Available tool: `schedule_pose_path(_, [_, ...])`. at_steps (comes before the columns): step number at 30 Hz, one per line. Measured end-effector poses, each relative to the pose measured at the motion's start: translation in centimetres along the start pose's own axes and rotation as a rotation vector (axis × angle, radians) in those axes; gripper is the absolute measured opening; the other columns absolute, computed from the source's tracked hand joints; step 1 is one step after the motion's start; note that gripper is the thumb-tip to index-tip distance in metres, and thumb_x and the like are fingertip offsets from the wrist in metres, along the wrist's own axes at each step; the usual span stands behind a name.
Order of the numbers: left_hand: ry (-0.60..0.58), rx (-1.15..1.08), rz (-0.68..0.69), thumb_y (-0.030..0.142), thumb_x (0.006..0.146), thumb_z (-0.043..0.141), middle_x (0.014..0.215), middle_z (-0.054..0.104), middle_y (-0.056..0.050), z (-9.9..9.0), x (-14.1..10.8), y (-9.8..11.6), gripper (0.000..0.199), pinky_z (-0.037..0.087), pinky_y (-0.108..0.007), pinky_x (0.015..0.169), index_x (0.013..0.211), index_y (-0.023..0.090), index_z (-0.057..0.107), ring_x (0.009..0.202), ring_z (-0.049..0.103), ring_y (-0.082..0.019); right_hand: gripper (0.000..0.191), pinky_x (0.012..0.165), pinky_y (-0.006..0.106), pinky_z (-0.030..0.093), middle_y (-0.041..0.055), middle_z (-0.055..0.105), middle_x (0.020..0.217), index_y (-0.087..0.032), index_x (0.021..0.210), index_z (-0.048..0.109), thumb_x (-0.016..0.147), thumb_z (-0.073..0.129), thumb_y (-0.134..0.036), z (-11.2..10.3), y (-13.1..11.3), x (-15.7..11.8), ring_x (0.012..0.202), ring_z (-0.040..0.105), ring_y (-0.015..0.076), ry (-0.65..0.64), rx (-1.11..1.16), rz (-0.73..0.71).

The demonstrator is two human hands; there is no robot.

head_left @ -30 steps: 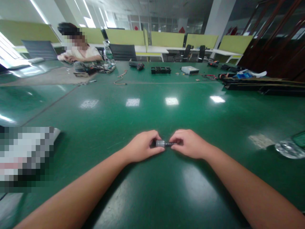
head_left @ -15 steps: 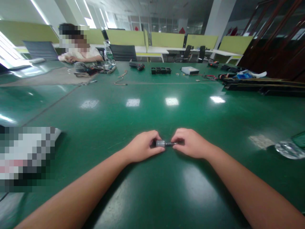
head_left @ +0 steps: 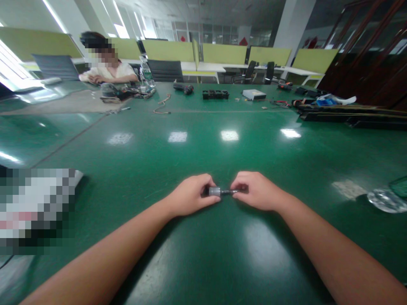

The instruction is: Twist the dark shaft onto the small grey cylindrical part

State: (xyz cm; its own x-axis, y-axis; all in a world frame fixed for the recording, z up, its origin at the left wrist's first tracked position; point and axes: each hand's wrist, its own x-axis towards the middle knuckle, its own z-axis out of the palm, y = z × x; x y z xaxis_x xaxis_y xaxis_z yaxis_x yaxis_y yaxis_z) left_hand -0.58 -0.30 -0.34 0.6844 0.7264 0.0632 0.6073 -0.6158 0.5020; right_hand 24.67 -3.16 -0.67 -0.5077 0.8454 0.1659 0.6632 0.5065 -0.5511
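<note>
Over the green table, a small slim object spans both hands: a wider grey cylinder (head_left: 215, 192) on the left and a thin dark shaft (head_left: 226, 192) on the right. Its exact kind cannot be made out. My left hand (head_left: 192, 195) is closed, with thumb and fingers around the grey cylinder. My right hand (head_left: 254, 190) pinches the far end of the dark shaft between thumb and fingertips, hiding its tip. The object lies level, running left to right just above or on the tabletop.
On the green table (head_left: 203, 156), a pixelated pale box-like item (head_left: 38, 203) stands left and a clear glass object (head_left: 386, 200) right. Farther back are a power drill (head_left: 183, 88), a black tray-like part (head_left: 215, 94), dark strips (head_left: 352, 115) and a seated person (head_left: 110, 74).
My right hand has slid very slightly to the right along the dark shaft. My left hand keeps its hold on the grey cylinder.
</note>
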Motion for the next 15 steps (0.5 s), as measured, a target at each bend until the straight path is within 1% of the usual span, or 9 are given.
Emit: schedule_pose_path(15, [0.005, -0.002, -0.002, 0.047, 0.084, 0.069, 0.084, 0.065, 0.0, 0.0, -0.07, -0.05, 0.029, 0.039, -0.026, 0.063, 0.095, 0.02, 0.064, 0.073, 0.058, -0.016, 0.009, 0.065, 0.024, 0.043, 0.0005, 0.065, 0.081, -0.019, 0.087, 0.074, 0.079, 0.071, -0.015, -0.5, 0.19, -0.14, 0.072, 0.058, 0.0121, -0.016, -0.011, 0.015])
